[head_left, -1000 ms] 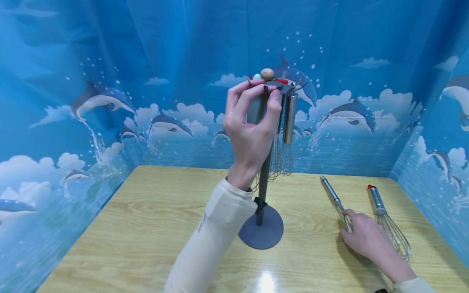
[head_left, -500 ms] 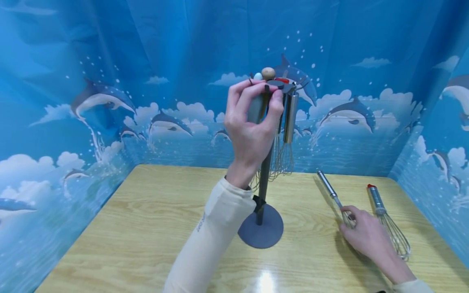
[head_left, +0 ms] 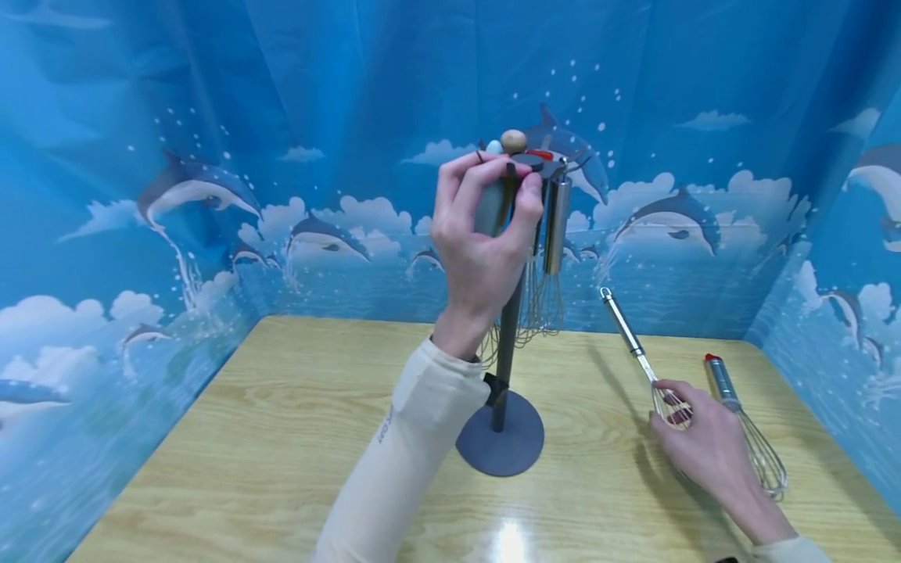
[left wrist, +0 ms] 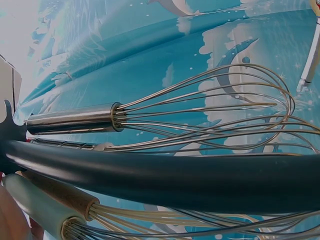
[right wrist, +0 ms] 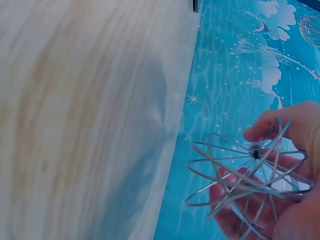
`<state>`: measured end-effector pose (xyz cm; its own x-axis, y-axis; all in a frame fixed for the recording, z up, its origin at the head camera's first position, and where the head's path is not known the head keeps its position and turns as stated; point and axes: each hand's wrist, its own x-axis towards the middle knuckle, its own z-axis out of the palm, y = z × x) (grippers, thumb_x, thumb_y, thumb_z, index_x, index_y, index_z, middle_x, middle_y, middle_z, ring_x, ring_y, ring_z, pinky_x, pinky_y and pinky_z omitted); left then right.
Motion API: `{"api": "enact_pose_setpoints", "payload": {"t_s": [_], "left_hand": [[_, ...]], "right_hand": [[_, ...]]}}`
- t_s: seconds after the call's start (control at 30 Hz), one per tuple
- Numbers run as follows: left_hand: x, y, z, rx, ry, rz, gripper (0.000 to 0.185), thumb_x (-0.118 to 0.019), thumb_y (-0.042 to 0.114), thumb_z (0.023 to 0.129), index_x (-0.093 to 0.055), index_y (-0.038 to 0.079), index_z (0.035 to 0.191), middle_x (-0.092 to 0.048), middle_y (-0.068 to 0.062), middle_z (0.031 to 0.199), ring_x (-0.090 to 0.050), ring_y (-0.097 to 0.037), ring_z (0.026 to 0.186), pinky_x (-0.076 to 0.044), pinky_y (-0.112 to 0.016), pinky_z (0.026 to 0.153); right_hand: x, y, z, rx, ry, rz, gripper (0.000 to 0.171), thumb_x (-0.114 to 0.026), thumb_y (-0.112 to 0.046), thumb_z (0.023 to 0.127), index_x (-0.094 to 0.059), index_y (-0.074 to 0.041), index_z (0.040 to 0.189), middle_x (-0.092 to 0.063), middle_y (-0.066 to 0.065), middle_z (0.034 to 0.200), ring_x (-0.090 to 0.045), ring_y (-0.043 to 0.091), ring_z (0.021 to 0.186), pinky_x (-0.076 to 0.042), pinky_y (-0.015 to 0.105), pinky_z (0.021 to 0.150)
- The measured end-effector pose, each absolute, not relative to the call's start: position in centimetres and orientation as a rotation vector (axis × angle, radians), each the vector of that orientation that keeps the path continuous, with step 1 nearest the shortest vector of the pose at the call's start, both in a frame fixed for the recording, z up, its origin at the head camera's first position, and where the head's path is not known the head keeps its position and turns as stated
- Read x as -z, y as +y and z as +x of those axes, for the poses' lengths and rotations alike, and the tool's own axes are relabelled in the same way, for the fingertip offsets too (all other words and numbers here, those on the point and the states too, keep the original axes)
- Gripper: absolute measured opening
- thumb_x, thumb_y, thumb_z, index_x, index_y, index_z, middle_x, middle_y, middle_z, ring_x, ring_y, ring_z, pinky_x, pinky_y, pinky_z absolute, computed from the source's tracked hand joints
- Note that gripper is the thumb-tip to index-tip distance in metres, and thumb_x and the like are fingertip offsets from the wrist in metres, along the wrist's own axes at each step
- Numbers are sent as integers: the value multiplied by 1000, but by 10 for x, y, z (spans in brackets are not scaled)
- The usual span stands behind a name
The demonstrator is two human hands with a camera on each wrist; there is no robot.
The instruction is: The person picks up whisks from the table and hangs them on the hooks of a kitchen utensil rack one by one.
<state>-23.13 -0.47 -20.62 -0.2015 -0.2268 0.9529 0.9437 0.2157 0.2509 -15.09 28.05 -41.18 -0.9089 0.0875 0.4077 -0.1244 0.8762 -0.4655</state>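
In the head view my left hand [head_left: 482,242] grips the hooked top of a dark utensil stand [head_left: 503,446] on a round base. Several whisks hang from it. One has a shiny steel handle [left wrist: 75,119], another a pale green handle [left wrist: 42,205] and another a wooden handle [left wrist: 62,192]. To the right, my right hand [head_left: 711,446] pinches a steel whisk [head_left: 622,322] by its wires. That whisk is tilted, its looped handle end pointing up and away, its shadow on the table below. In the right wrist view fingers and thumb surround its wire cage [right wrist: 256,152].
Beside my right hand, a second whisk [head_left: 723,381] with a red handle end lies on the wooden table [head_left: 281,438]. A blue dolphin-print curtain [head_left: 394,94] surrounds the table's back and sides.
The whisk in my right hand has lifted from the table, its handle end rising and swinging slightly left. My left hand stays on the stand's top.
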Motion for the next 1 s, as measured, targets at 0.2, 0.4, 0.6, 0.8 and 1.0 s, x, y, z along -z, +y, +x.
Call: {"api": "enact_pose_setpoints", "payload": {"t_s": [0.2, 0.4, 0.6, 0.8, 1.0], "left_hand": [[207, -5, -232, 1291, -1330, -768, 23, -70, 9, 90, -70, -7, 107, -58, -25, 114, -56, -33, 112, -49, -27, 104], [208, -5, -232, 1296, -1337, -781, 23, -70, 9, 91, -70, -7, 108, -57, -24, 115, -55, -32, 113, -49, -28, 104], [208, -6, -232, 1285, -1335, -785, 23, -70, 9, 91, -70, -7, 107, -57, -24, 114, -55, -32, 112, -48, -27, 104], [208, -7, -232, 1297, -1340, -789, 22, -70, 8, 91, -70, -7, 107, -57, -23, 113, -55, -31, 112, -48, -26, 104], [207, -6, -232, 1298, -1339, -798, 22, -69, 8, 91, -70, -6, 107, -57, -23, 114, -54, -31, 113, -47, -26, 104]], "right_hand": [[409, 277, -151, -716, -2441, 90, 41, -79, -9, 78, -72, -9, 118, -74, 20, 97, -60, -6, 66, -47, 15, 57], [408, 274, -150, -783, -2317, 146, 40, -80, -2, 76, -73, -6, 116, -73, 20, 95, -50, -21, 75, -48, 4, 55], [406, 271, -148, -824, -2220, 193, 41, -80, 1, 75, -75, -5, 115, -73, 19, 97, -49, -28, 81, -48, 2, 56], [402, 269, -148, -867, -2130, 247, 43, -80, 6, 75, -75, -6, 117, -72, 6, 102, -56, -25, 82, -50, 2, 61], [395, 266, -150, -877, -2014, 285, 41, -80, 7, 73, -77, -3, 113, -66, -15, 107, -59, -24, 85, -49, 0, 65]]}}
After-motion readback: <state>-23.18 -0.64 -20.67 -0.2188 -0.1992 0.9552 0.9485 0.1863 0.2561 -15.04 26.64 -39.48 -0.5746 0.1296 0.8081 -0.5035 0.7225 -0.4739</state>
